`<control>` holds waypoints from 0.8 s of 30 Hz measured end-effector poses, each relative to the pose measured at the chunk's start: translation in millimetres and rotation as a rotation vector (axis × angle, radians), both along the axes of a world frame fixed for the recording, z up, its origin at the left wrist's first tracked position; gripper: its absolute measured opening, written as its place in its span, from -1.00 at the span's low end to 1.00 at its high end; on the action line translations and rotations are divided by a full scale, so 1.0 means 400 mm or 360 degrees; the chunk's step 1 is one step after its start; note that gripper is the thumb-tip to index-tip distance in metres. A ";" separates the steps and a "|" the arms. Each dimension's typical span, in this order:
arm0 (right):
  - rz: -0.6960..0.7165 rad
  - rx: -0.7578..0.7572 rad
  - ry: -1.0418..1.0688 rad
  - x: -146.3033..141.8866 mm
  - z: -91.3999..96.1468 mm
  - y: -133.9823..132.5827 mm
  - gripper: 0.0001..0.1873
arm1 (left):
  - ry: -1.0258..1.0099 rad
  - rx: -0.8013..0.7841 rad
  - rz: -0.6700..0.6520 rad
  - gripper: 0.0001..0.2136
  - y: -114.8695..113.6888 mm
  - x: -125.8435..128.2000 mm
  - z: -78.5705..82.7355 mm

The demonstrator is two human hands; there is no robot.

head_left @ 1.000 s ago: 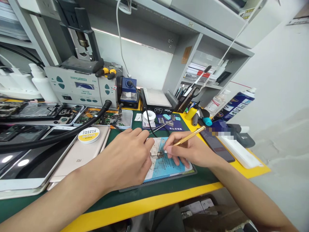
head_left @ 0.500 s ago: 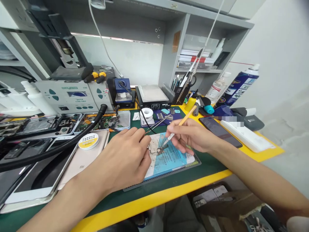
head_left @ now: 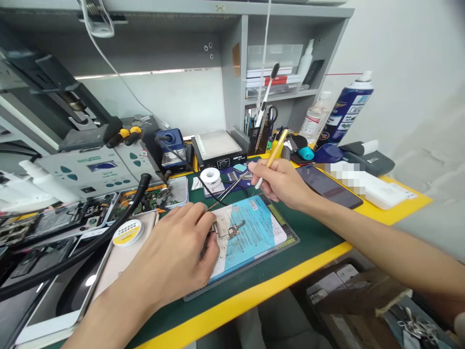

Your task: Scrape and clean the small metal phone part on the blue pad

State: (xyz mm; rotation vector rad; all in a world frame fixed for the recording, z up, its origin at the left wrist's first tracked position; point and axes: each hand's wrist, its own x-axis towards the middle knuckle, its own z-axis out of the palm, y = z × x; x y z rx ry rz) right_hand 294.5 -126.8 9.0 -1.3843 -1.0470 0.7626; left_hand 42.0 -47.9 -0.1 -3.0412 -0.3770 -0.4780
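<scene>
My left hand [head_left: 178, 245] is closed at the left end of a small metal holder [head_left: 217, 230]; its grip is partly hidden behind the fingers. Against that holder lies a small phone circuit board [head_left: 236, 229], flat on a blue-and-white pad [head_left: 254, 228]. Up and to the right of the pad, my right hand [head_left: 281, 179] is closed on a slim brush [head_left: 278, 149] with a yellow handle and a pale tip pointing down. Its thumb and index fingertips meet the upper end of metal tweezers [head_left: 232, 188]; whether they grip them is unclear.
A solder wire spool [head_left: 210, 177] stands behind the pad. Phones and a round tin [head_left: 128, 233] lie at the left, under a thick black hose [head_left: 119, 220]. A dark phone [head_left: 329, 186] lies at the right. A hot plate [head_left: 220, 148] stands at the back.
My right hand has lifted the brush off the circuit board and moved up and back to the tweezers' end. My left hand stays at the holder. The camera view has shifted.
</scene>
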 end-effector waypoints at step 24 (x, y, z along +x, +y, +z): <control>0.0277 -0.0642 -0.0421 0.070 0.000 0.042 -0.66 | -0.0022 -0.0077 -0.0008 -0.80 0.002 -0.001 0.001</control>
